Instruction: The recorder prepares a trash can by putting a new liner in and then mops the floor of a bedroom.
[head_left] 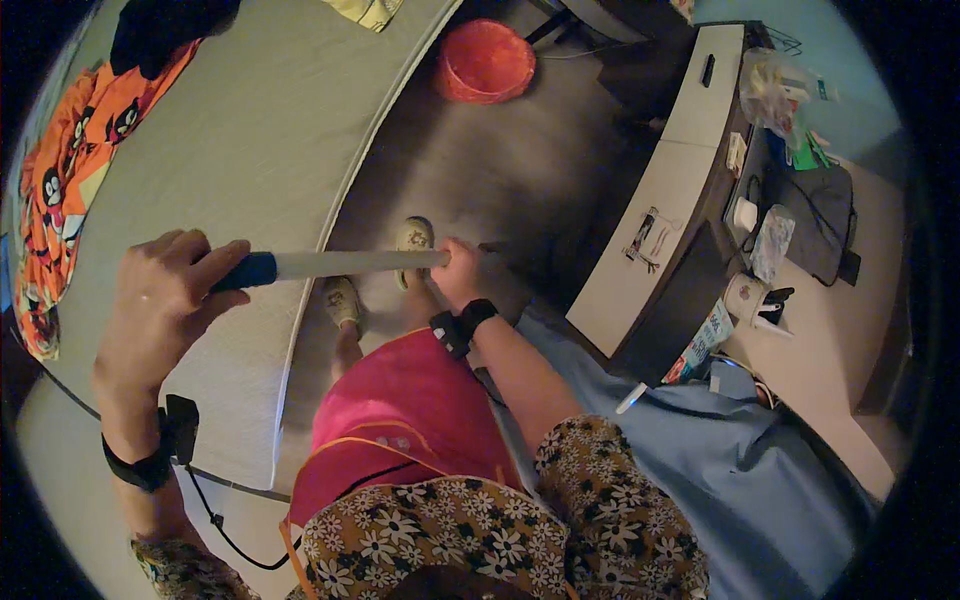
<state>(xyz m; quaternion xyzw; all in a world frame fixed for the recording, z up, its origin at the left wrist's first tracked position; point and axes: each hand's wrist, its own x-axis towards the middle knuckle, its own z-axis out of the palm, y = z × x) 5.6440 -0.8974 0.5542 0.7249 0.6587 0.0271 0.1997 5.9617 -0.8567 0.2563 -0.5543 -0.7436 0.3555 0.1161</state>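
One pole (350, 263), smooth, straight and slender, spans the space between the person's two hands. Its long axis runs sideways, almost level, with one dark blue grip (250, 270) at the left and the pale shaft reaching right. The left hand (165, 295) has its fingers bent around the grip; the right hand (461, 272) has its fingers curled tightly around the shaft's far end. Between the two sets of fingers, lower down, are two pale shoes (414, 235). Beyond the right fingers sits one round red basket (488, 62); rightward, two flat, pale drawer fronts (640, 250).
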